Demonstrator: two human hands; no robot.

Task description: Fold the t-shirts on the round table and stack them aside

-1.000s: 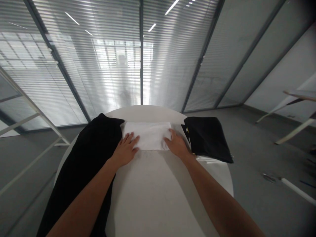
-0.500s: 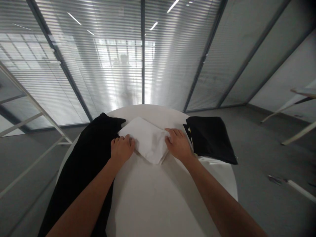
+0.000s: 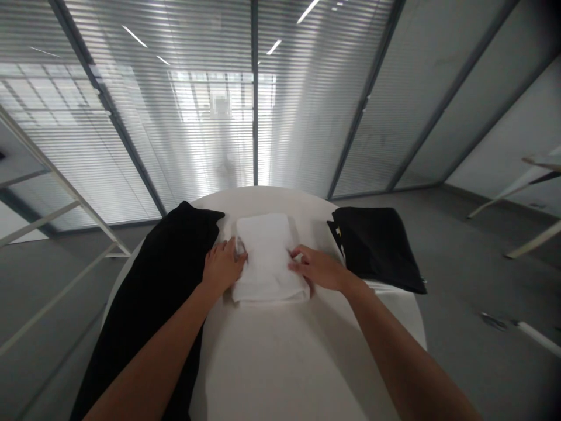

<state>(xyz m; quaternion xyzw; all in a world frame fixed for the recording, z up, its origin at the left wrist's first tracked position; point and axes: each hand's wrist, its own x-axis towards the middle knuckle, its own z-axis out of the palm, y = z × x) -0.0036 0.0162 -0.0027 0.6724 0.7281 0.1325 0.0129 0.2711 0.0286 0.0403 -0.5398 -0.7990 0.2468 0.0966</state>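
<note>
A white cloth (image 3: 267,251), folded into a neat rectangular bundle, lies flat on the white round table (image 3: 280,356). At its left edge rests my left hand (image 3: 223,264), palm down, thumb and fingers apart. My right hand (image 3: 322,267) touches the cloth's right edge with curved fingertips, and a gap shows between thumb and forefinger. Neither hand grips the cloth.
Black cloth (image 3: 153,292) drapes over the table's left side, under my left forearm. A folded black item (image 3: 372,245) lies at the right over white material. Beyond stand glass partitions with blinds (image 3: 210,146); a white metal frame (image 3: 65,187) is at left.
The white cloth has turned from a diamond-like slant to lie squarely on the table. My left hand has shifted slightly right, and the right hand has lowered a little along the cloth's edge.
</note>
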